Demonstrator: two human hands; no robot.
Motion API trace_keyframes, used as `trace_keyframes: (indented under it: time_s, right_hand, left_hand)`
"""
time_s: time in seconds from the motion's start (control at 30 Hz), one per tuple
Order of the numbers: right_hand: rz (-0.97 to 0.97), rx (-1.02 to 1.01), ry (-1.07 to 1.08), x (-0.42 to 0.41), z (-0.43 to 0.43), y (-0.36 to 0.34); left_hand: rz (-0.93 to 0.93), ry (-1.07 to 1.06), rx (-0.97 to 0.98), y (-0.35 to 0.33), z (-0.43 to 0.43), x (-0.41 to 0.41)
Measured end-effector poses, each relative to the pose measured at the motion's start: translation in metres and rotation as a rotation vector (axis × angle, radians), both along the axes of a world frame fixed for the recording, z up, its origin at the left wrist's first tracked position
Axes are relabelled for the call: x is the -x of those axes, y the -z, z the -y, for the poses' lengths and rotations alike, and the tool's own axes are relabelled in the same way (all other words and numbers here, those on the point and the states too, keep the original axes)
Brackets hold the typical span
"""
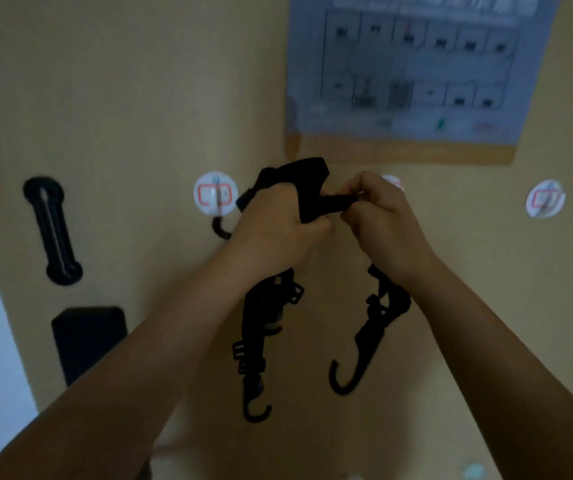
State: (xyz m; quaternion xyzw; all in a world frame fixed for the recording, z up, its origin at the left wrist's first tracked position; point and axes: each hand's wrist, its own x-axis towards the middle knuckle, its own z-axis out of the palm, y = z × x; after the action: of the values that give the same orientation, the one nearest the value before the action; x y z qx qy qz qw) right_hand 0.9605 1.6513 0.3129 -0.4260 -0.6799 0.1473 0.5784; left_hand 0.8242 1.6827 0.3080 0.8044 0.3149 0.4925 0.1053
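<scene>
A bundle of black straps (pixel 307 188) with buckles and hooked ends is held up against a tan door. My left hand (pixel 274 230) grips the bunched upper part. My right hand (pixel 380 216) pinches a strap end just to the right of it. Two loose lengths hang below the hands, one ending in a small hook (pixel 257 412), the other in a larger hook (pixel 342 379). A white round adhesive wall hook (pixel 215 194) sits left of my left hand. A second one (pixel 391 182) is mostly hidden behind my right hand.
A third adhesive hook (pixel 544 199) sits far right on the door. A blurred floor-plan notice (pixel 413 74) hangs above. A black door chain slide (pixel 53 230) and a black lock plate (pixel 87 337) are at the left. A black curved hook end (pixel 221 230) shows under the left adhesive hook.
</scene>
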Motion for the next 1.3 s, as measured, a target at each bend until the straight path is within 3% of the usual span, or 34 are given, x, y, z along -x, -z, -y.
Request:
trace_keyframes:
  time_s: [0.33,0.57,0.73,0.9,1.17,1.3]
  right_hand:
    - [0.04,-0.177,-0.285,-0.035,-0.025,-0.114]
    - [0.182,-0.475,-0.303,-0.081,-0.052,-0.184]
    - [0.266,-0.592,-0.279,-0.102,-0.063,-0.232]
    - [0.167,-0.609,-0.32,-0.109,-0.081,-0.274]
    - [0.182,-0.768,-0.128,-0.127,-0.081,-0.347]
    - [0.063,-0.88,-0.052,-0.132,-0.081,-0.386]
  left_hand:
    - [0.124,0.143,-0.132,-0.128,-0.023,-0.021]
    - [0.175,0.271,-0.154,-0.201,-0.03,-0.049]
    - [0.1,0.185,-0.283,-0.247,-0.03,-0.06]
    - [-0.063,0.045,-0.456,-0.277,-0.027,-0.069]
    - [0.052,-0.17,-0.728,-0.357,-0.05,-0.095]
    - [0.144,-0.235,-0.836,-0.4,-0.052,-0.115]
